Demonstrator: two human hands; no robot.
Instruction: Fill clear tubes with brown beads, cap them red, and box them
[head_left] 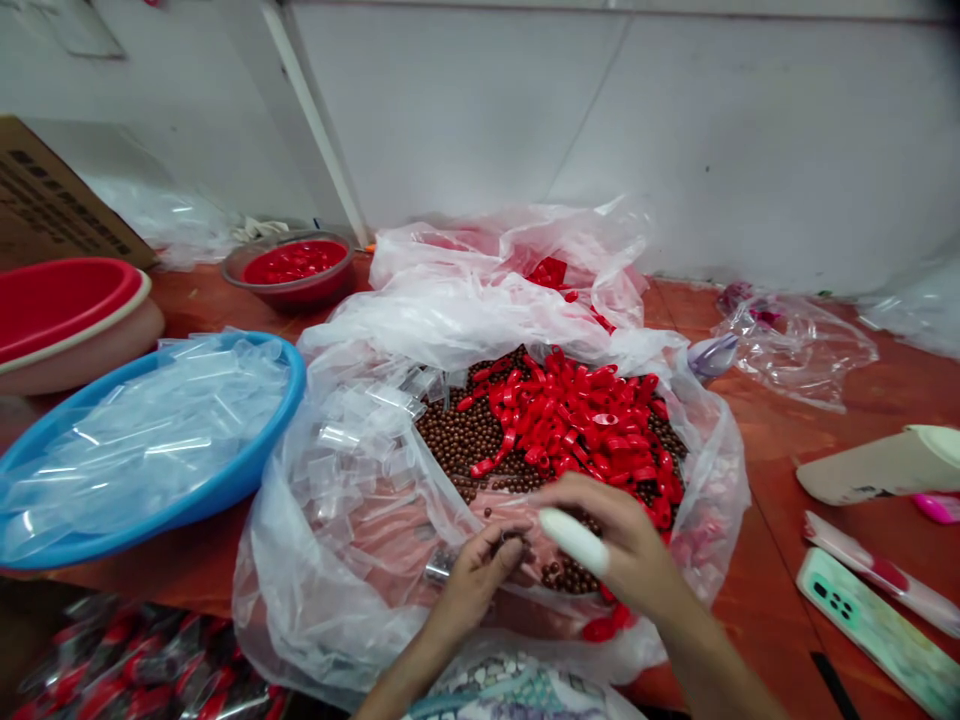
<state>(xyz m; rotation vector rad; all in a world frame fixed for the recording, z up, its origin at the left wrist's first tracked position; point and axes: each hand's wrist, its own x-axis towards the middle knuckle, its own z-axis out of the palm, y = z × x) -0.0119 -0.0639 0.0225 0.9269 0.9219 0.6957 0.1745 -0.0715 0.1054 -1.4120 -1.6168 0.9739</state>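
A large clear plastic bag (300, 560) lies spread open, holding small brown balls (461, 437), a heap of red plastic pieces (577, 410) and clear plastic tubes (367, 430). Over its near part, my left hand (487, 565) has its fingers curled together; what they hold, if anything, is too small to tell. Just right of it is my right hand (607, 535), with a white cover on the thumb and its fingers bent over the balls; its fingertips are partly hidden. A clear cylinder (440, 565) lies beside my left hand.
Left are a blue basin (296, 385) of clear plastic pieces, stacked red and white basins (75, 300), a bowl (345, 275) of red pieces and a cardboard box (60, 200). Right are a cup (877, 465) and a phone (877, 620). Filled red-capped items (142, 665) sit below left.
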